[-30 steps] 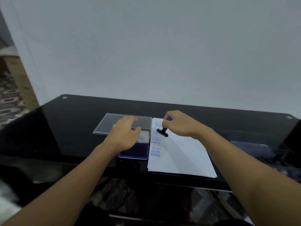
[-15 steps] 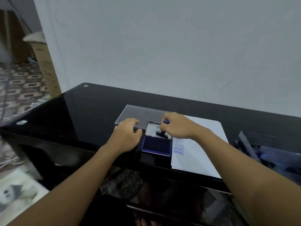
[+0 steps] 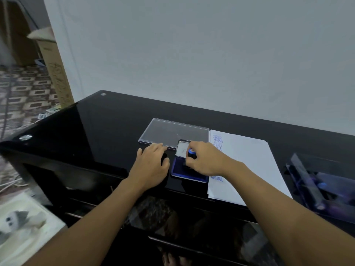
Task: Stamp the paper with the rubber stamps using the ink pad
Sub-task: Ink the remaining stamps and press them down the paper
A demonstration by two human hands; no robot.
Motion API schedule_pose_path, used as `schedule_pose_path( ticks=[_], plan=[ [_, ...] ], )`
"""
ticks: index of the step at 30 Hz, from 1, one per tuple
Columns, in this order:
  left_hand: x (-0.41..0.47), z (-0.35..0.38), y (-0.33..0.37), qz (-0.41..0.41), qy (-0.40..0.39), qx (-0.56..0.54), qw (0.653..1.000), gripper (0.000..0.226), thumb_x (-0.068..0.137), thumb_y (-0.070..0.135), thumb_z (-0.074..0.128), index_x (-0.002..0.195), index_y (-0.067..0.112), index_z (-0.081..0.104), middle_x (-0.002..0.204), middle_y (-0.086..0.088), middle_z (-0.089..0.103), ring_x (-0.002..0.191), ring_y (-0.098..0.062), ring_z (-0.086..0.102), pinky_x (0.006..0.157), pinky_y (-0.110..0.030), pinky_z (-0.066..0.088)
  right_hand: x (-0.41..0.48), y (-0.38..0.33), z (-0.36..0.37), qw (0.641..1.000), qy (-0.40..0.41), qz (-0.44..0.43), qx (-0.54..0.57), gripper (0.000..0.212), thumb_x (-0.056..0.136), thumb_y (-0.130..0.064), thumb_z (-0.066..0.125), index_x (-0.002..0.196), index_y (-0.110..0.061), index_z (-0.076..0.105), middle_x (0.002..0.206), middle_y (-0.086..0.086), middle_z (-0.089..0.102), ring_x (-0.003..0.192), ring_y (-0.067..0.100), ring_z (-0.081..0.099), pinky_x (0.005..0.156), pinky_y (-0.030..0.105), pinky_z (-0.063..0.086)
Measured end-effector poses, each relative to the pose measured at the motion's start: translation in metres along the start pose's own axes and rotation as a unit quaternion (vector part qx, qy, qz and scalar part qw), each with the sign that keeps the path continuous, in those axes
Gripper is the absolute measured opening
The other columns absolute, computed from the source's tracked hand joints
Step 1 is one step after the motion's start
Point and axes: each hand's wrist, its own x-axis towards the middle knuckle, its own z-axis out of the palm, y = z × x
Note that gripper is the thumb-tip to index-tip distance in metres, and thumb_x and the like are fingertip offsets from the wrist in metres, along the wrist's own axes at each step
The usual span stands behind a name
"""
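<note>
Blue-capped black rubber stamp point(image 3: 191, 153), pinched by right hand point(image 3: 207, 160), has moved from white paper point(image 3: 249, 160) onto blue ink pad point(image 3: 179, 170), re-inking; left hand point(image 3: 151, 164) rests relaxed.

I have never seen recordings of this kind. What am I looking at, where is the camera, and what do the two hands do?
There is no machine: a person works with bare hands. One camera, worn on the head, looks forward and down, so the arms enter from below. On the black glass table lie a white paper with blue prints, an open blue ink pad, and a clear plastic cover behind it. The right hand grips a stamp with a blue top and holds it on the pad. The left hand rests on the table beside the pad, holding nothing.
</note>
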Motion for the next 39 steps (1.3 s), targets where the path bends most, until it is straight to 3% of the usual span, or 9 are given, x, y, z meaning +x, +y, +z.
schedule_pose_path(
  ticks=[6,18,39],
  plan=[
    [-0.002,0.005,-0.001,-0.005,0.002,0.018,1.0,0.049,0.102,0.033,0.039,0.15,0.022,0.041,0.161,0.007,0.03,0.149,-0.01,0.021,0.124,-0.047,0.007,-0.002,0.003,0.006,1.0,0.02,-0.012,0.015,0.012,0.093,-0.026,0.057,0.092,-0.016,0.051,0.091,0.003,0.06,0.082,0.023,0.056,0.068,0.033,0.045],
    [-0.004,0.007,-0.002,-0.006,0.011,0.035,0.999,0.05,0.102,0.036,0.038,0.15,0.023,0.039,0.162,0.008,0.029,0.149,-0.009,0.021,0.125,-0.044,0.007,0.002,0.011,0.016,0.999,0.039,0.001,0.038,0.026,0.091,-0.027,0.065,0.078,-0.02,0.044,0.081,-0.002,0.054,0.071,0.013,0.05,0.057,0.026,0.037],
    [-0.005,0.007,-0.001,-0.004,0.014,0.046,0.999,0.049,0.102,0.036,0.038,0.149,0.022,0.042,0.162,0.007,0.029,0.149,-0.009,0.022,0.125,-0.044,0.009,0.005,0.01,0.02,0.998,0.037,0.012,0.044,0.014,0.091,-0.025,0.062,0.09,-0.013,0.056,0.092,0.006,0.062,0.081,0.021,0.059,0.065,0.03,0.047]
  ],
)
